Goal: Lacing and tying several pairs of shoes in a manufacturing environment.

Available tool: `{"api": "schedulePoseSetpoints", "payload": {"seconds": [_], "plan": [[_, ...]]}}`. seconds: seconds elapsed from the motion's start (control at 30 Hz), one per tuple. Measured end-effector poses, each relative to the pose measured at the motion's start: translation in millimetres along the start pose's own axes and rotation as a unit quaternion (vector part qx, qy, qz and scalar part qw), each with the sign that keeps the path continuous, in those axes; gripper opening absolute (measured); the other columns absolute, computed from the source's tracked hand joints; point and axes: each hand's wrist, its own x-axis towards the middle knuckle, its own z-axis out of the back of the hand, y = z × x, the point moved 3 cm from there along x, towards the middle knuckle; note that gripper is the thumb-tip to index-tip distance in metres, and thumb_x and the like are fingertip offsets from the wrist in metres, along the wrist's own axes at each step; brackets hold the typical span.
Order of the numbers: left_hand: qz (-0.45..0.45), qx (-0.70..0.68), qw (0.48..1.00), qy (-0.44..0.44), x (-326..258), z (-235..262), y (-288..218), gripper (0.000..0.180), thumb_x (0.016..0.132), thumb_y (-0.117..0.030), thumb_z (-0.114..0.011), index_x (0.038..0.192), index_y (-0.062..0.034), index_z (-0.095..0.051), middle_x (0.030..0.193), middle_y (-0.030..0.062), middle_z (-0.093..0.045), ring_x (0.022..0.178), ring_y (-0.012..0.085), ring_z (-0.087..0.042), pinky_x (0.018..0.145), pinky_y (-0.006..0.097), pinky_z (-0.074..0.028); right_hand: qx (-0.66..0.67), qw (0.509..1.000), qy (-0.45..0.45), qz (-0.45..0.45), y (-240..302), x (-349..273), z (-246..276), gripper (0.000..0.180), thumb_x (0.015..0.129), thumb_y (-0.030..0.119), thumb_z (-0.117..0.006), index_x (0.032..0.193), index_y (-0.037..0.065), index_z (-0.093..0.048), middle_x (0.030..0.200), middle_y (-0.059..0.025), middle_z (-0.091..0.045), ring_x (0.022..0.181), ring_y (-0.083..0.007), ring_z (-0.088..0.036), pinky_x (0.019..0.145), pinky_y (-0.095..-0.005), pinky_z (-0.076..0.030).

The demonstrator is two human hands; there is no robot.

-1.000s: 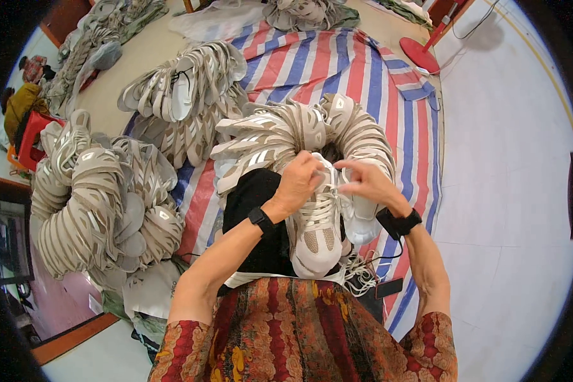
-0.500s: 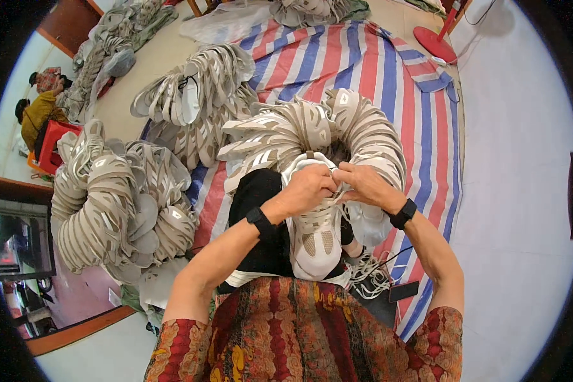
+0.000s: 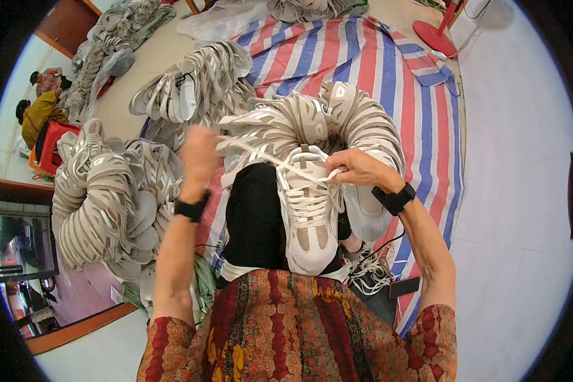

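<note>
A white and beige sneaker (image 3: 310,210) rests between my legs, toe toward me, with lacing across its front. From its upper eyelets a white shoelace (image 3: 261,151) stretches taut up and left to my left hand (image 3: 200,156). That hand is raised beside my left knee, closed on the lace and smeared by motion. My right hand (image 3: 363,169) is at the right side of the shoe's collar, its fingers pinched on a lace there.
Stacked sneaker uppers (image 3: 363,118) curve just beyond the shoe. More bundles (image 3: 102,204) stand at left and behind (image 3: 200,83). A striped sheet (image 3: 420,134) covers the floor. At lower right are loose laces (image 3: 369,270) and a phone (image 3: 404,288). Two people sit far left.
My left hand has swung from the shoe's collar out to the left, drawing the lace out long. The right hand stays beside the shoe, and the lacing now shows uncovered.
</note>
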Motion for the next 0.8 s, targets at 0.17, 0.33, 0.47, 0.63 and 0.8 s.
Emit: {"api": "schedulePoseSetpoints", "payload": {"seconds": [0.17,0.33,0.47,0.63,0.8], "plan": [[0.325,0.239,0.914,-0.038,-97,73,153,0.016,0.079,-0.018,-0.048,0.083,-0.0053,-0.057,0.082,0.0134,-0.053,0.083,0.0332,-0.051,0.071,0.043,-0.041,0.003,0.999,-0.001,-0.032,0,11,-5,0.019,0.076,0.019,-0.058,0.085,0.002,-0.06,0.064,-0.009,-0.053,0.058,-0.0159,-0.048,0.056,-0.0297,-0.04],[0.402,0.241,0.883,-0.038,-155,70,155,0.02,0.079,-0.022,-0.049,0.085,-0.0052,-0.058,0.084,0.0146,-0.054,0.082,0.0334,-0.052,0.071,0.042,-0.041,0.092,0.993,-0.009,-0.075,0,5,-7,0.016,0.081,0.015,-0.055,0.085,0.0,-0.059,0.069,0.001,-0.053,0.066,-0.0076,-0.046,0.059,-0.0236,-0.038],[0.282,0.086,0.951,0.091,-181,28,181,0.027,0.076,-0.014,-0.056,0.101,-0.0038,-0.057,0.077,0.0135,-0.057,0.072,0.0313,-0.055,0.066,0.038,-0.043,0.067,0.992,-0.007,-0.102,7,11,-10,0.015,0.08,0.013,-0.056,0.087,0.0,-0.059,0.07,0.0014,-0.054,0.068,-0.0063,-0.046,0.061,-0.0223,-0.038],[0.215,-0.147,0.963,0.071,-107,-10,74,0.046,0.073,-0.009,-0.059,0.117,-0.0023,-0.047,0.099,0.0214,-0.055,0.087,0.0326,-0.055,0.074,0.037,-0.045,-0.261,0.911,-0.307,0.085,50,-9,6,0.018,0.073,0.011,-0.061,0.09,0.006,-0.059,0.078,-0.0091,-0.056,0.073,-0.0254,-0.053,0.064,-0.0331,-0.042],[0.075,-0.248,0.961,0.098,-77,-29,-24,0.031,0.075,-0.012,-0.059,0.103,0.0006,-0.053,0.094,0.0176,-0.057,0.09,0.0313,-0.055,0.081,0.038,-0.044,-0.269,0.931,-0.246,0.013,46,-31,-46,0.02,0.069,0.005,-0.064,0.088,0.005,-0.06,0.081,-0.0124,-0.055,0.077,-0.0293,-0.054,0.067,-0.0361,-0.044]]}}
